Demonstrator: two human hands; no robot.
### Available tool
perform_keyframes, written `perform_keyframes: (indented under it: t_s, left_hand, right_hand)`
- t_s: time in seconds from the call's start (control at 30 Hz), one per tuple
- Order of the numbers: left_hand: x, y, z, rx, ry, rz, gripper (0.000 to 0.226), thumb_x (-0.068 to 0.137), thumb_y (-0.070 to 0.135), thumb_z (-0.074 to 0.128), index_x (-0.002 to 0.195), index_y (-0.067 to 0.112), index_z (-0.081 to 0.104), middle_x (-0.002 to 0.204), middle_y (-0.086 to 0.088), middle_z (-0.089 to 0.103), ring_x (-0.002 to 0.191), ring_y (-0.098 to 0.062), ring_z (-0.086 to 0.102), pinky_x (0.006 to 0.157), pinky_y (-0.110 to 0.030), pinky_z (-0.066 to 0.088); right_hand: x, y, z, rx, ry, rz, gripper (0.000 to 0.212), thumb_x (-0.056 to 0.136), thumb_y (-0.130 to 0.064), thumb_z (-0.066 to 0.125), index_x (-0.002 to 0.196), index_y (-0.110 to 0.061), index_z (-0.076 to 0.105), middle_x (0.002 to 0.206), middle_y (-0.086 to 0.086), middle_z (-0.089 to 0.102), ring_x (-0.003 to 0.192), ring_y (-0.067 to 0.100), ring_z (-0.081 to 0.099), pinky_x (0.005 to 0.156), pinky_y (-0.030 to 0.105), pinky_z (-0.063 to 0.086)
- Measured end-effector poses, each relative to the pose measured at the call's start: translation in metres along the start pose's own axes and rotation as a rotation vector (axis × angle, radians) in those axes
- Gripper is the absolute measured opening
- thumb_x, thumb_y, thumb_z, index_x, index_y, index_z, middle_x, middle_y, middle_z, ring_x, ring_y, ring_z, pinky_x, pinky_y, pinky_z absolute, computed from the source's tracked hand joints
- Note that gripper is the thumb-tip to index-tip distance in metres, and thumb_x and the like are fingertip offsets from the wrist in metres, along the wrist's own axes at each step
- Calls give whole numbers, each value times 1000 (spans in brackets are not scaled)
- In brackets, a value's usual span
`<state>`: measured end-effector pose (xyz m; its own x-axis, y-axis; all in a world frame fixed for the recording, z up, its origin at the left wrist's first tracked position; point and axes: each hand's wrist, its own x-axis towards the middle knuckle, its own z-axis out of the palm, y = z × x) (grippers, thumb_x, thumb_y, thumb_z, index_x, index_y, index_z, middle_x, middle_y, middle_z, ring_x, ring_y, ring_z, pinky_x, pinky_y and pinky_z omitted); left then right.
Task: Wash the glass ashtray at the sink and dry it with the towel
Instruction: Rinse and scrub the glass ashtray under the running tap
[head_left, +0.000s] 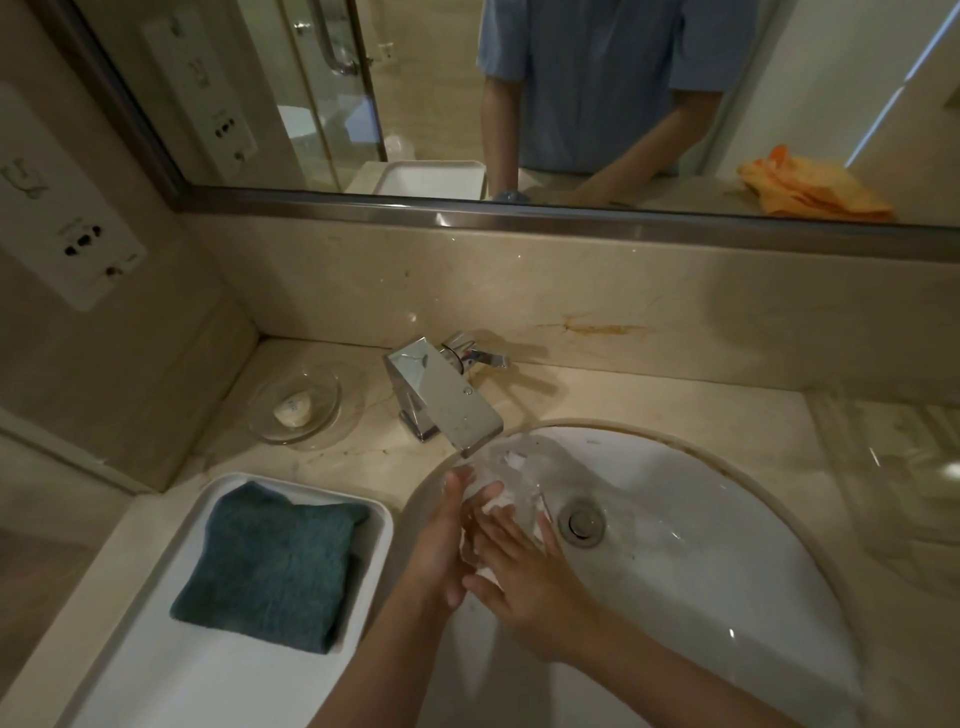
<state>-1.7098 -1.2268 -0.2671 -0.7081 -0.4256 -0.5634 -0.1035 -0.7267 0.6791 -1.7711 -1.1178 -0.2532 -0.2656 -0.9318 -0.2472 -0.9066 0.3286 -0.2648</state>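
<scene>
1. Washing step, in hand: we hold the glass ashtray (506, 499) under the stream from the faucet (447, 402), over the white sink (727, 545) basin.
2. Grip: our left hand (441, 540) cups the ashtray's near-left side with fingers curled round its edge; our right hand (524, 566) lies with spread fingers on its near-right face, and whether those fingers clasp or only rub it we cannot tell.
3. Ashtray: clear, thick glass, its outline blurred by running water; wet, so we judge it slippery.
4. Faucet: square chrome spout just beyond the grip, lever (475, 353) behind it.
5. Towel (275, 566): teal, folded, nubby pile, lying in a white tray (156, 670) left of the grip; dry by its look.
6. Soap (292, 409) in a clear dish (296, 405), beyond and left of the grip.
7. Next move, as we judge it: finish rinsing, shut the lever, carry the ashtray left to the towel with a firm hold.
</scene>
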Motion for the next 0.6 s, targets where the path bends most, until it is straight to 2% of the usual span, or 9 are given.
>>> perform_keyframes:
  t_s: [0.07, 0.13, 0.17, 0.23, 0.27, 0.3, 0.4, 0.5, 0.6]
  left_hand:
    - [2, -3, -4, 13, 8, 6, 55, 90, 57, 32, 126, 21, 52, 119, -5, 67, 109, -21, 63, 90, -37, 50]
    - [3, -6, -7, 13, -22, 9, 60, 87, 61, 35, 131, 21, 48, 126, -7, 62, 115, -24, 60, 96, -43, 48]
    - [3, -7, -6, 20, -25, 17, 59, 87, 61, 36, 131, 23, 47, 128, -7, 61, 115, -23, 59, 93, -42, 50]
    - [1, -8, -3, 32, -18, 34, 53, 88, 57, 35, 128, 26, 49, 126, -3, 61, 112, -19, 60, 80, -35, 54]
    - [0, -7, 1, 35, -16, 29, 52, 88, 56, 36, 128, 25, 50, 126, -2, 61, 111, -18, 60, 77, -33, 54]
    - [1, -7, 1, 39, -8, 35, 55, 86, 56, 38, 128, 23, 49, 126, -3, 60, 111, -19, 60, 78, -34, 54]
    - [1, -8, 3, 61, 12, 46, 67, 79, 61, 46, 130, 18, 49, 127, -8, 60, 113, -23, 60, 91, -38, 50]
    - [-1, -10, -2, 43, 8, 68, 66, 80, 59, 43, 128, 15, 50, 124, -11, 62, 112, -23, 62, 90, -36, 52]
    - [-4, -13, -5, 56, -25, 69, 57, 84, 59, 39, 125, 21, 54, 123, -10, 64, 112, -26, 62, 94, -45, 49]
  right_hand:
    - [-1, 5, 0, 142, -9, -42, 92, 72, -64, -14, 146, -26, 24, 155, -14, 5, 136, -2, -11, 109, 41, -22]
    - [1, 15, -5, 160, -32, -18, 94, 65, -64, -16, 148, -28, 13, 148, -18, -15, 132, 3, -26, 107, 44, -21]
    - [1, 19, -6, 126, -3, 22, 88, 72, -62, -16, 148, -27, 12, 148, -16, -13, 136, 7, -20, 109, 45, -17]
    - [4, 22, -2, 45, -19, 144, 69, 91, -51, -7, 143, -23, 27, 152, -9, 21, 142, 7, 19, 112, 47, -1]
    - [3, 20, 0, 71, -3, 200, 62, 95, -47, -3, 140, -23, 32, 148, -8, 36, 138, 6, 29, 109, 46, 3]
    - [2, 18, 1, 96, -38, 237, 62, 95, -48, -3, 142, -22, 29, 149, -8, 36, 139, 4, 24, 108, 45, -1]
    - [0, 8, 10, 197, 77, 121, 89, 70, -62, -18, 148, -24, 3, 156, -14, -6, 136, 1, -23, 109, 42, -22]
    - [-3, 1, 2, 366, -16, 26, 90, 68, -66, -13, 146, -33, 16, 156, -19, 4, 132, -6, -19, 108, 41, -21]
    - [1, 15, 11, 411, 62, 41, 59, 89, -55, 13, 144, -35, 25, 155, -18, 4, 139, 2, -13, 116, 46, -9]
